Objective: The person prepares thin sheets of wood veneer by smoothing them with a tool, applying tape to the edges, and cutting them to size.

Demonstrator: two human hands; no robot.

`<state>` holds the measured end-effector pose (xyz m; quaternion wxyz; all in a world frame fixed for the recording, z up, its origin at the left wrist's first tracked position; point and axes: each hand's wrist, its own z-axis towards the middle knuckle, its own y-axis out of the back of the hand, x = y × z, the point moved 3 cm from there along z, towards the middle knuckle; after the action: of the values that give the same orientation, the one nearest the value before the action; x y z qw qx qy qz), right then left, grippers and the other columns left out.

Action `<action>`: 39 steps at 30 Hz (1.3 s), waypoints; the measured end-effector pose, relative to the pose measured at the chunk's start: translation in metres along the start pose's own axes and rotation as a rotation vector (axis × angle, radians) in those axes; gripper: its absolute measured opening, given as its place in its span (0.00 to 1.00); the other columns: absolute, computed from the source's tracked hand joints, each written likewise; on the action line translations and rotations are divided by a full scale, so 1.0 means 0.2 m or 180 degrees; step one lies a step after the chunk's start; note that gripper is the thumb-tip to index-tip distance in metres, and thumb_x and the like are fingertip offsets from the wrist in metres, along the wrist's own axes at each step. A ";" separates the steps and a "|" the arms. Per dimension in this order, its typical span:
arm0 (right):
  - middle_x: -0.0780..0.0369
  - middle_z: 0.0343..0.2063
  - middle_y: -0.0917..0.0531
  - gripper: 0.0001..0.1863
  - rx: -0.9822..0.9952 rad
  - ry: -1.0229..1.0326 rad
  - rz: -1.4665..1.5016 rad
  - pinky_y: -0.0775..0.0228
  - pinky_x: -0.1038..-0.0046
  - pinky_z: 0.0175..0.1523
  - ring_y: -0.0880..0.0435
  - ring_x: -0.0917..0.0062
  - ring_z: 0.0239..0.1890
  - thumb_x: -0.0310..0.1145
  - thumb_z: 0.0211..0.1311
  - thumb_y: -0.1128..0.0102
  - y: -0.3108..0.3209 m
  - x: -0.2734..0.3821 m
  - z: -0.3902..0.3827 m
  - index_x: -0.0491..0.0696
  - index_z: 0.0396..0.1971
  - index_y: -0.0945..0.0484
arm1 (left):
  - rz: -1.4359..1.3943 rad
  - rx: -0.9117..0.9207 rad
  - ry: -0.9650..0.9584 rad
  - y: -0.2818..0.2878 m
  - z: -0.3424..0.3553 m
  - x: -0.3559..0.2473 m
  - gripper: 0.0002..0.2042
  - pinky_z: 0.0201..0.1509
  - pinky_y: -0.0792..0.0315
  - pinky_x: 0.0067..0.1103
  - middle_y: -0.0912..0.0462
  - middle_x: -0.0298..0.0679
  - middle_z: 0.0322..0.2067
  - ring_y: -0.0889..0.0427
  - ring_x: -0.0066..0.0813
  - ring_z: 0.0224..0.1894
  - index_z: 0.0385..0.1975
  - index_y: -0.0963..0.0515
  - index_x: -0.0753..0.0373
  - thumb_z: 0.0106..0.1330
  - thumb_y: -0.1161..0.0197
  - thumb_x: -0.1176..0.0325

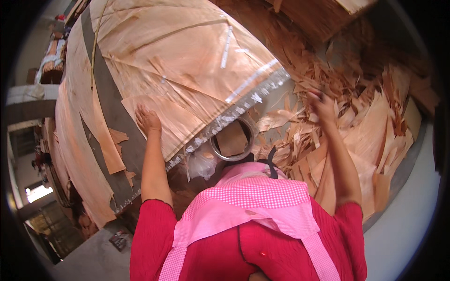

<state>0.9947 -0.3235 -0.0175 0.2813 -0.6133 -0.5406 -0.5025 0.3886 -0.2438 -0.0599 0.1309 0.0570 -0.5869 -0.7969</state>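
My left hand (pixel 148 119) lies flat on a thin wood veneer sheet (pixel 187 117), its fingers spread, near the sheet's left corner. This sheet is part of a wide layer of pale orange veneer covering the table (pixel 133 131). White tape strips (pixel 226 47) are stuck on the veneer to the right. Off to the right, above a heap of torn veneer scraps (pixel 300 145), my right hand (pixel 322 107) is raised away from the table. Its fingers are curled and slightly blurred around something small and dark that I cannot make out.
White tape bits (pixel 257 97) line the table's near edge. A round metal-rimmed container (pixel 254 136) sits just below that edge, with a clear plastic bag (pixel 202 164) beside it. Long veneer strips (pixel 89 154) hang over the left side. A veneer stack (pixel 309 18) stands at the far right.
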 end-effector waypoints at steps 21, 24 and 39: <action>0.63 0.23 0.22 0.08 0.2198 0.3276 -0.3489 0.29 0.73 0.28 0.22 0.72 0.28 0.24 0.42 0.46 -1.52 0.52 -0.06 0.49 0.26 0.25 | -0.0619 0.0351 0.0272 0.24 0.04 -0.06 0.25 0.64 0.55 0.37 0.43 0.41 0.60 0.48 0.44 0.63 0.57 0.40 0.60 0.58 0.52 0.63; 0.61 0.25 0.22 0.06 0.2606 0.3623 -0.3289 0.28 0.72 0.31 0.22 0.70 0.32 0.25 0.43 0.49 -1.47 0.53 -0.26 0.48 0.26 0.28 | -0.0584 0.0232 0.0260 0.21 0.05 -0.07 0.23 0.64 0.55 0.37 0.41 0.42 0.59 0.46 0.44 0.62 0.56 0.38 0.57 0.59 0.53 0.61; 0.63 0.21 0.23 0.10 0.3656 0.0488 -0.1636 0.34 0.82 0.22 0.26 0.84 0.17 0.28 0.56 0.46 -2.12 1.05 -0.05 0.42 0.38 0.29 | -0.1834 -0.0521 0.1136 0.05 0.17 0.19 0.23 0.59 0.40 0.27 0.38 0.47 0.56 0.35 0.45 0.55 0.52 0.37 0.70 0.55 0.48 0.74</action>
<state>0.5720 -0.1436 0.0955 0.4739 -0.1775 -0.8323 -0.2263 0.3455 -0.2248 -0.0380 0.0053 0.3481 -0.4488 -0.8230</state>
